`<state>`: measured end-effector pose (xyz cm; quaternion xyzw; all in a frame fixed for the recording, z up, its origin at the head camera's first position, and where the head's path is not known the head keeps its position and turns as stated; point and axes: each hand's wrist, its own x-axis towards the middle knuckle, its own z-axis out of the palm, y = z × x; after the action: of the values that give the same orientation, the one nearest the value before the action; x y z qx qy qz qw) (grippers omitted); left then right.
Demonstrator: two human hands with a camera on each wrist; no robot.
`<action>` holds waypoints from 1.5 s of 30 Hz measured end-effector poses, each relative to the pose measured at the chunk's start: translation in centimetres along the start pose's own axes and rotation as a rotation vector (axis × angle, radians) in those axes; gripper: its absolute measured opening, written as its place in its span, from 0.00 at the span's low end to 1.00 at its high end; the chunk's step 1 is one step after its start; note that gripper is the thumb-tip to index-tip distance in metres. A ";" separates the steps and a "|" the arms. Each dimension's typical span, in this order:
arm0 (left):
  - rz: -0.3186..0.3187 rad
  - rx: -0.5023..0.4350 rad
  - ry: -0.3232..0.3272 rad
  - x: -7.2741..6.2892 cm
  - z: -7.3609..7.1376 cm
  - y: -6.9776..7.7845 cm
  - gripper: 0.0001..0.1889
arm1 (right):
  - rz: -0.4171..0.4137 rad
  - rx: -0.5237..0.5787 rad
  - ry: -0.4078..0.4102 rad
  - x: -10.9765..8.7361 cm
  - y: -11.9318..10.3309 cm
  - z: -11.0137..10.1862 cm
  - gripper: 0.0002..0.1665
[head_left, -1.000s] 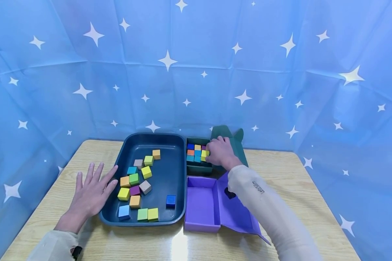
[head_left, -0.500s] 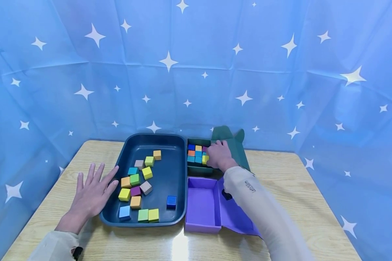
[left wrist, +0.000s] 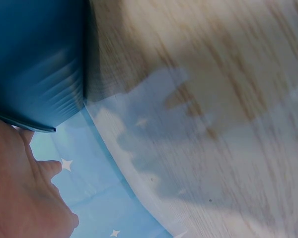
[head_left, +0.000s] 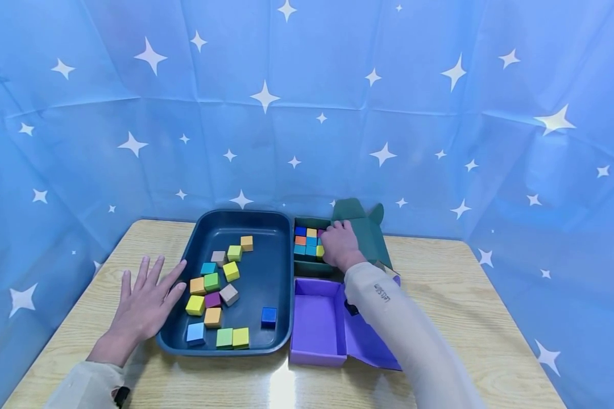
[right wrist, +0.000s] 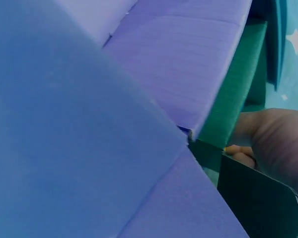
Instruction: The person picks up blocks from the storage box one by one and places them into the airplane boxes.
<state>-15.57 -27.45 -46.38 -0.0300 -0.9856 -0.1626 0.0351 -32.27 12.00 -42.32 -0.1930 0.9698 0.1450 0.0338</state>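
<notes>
In the head view my left hand (head_left: 145,307) lies with straight, spread fingers at the left rim of a dark blue tray (head_left: 271,272), which holds several coloured wooden cubes. My right hand (head_left: 340,245) reaches into a small green box (head_left: 312,267) behind a purple one. Its curled fingers hold a yellow cube (head_left: 319,251) at the box's right side, mostly hidden by the hand. Rows of cubes fill the box beside it, among them a teal cube (head_left: 299,250) and an orange cube (head_left: 300,241). In the right wrist view, the box wall partly covers the fingers (right wrist: 243,157).
The open purple box (head_left: 314,324) stands in front of the green one, its lid (head_left: 370,335) folded out under my right forearm. The green lid (head_left: 368,233) lies open to the right. A starry blue cloth (head_left: 307,142) hangs behind the wooden table (head_left: 460,301).
My right hand has shifted slightly toward me and left inside the green box, and the yellow cube has moved nearer the front row. The left hand has stayed put.
</notes>
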 end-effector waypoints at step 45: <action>0.011 -0.013 0.000 -0.1 -0.1 0.0 0.31 | -0.355 0.301 0.080 -5.3 -7.9 -5.3 0.21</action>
<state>-15.45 -27.50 -46.26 -0.0355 -0.9844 -0.1688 0.0359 -24.38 5.36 -38.69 -0.3589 0.9319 -0.0172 0.0486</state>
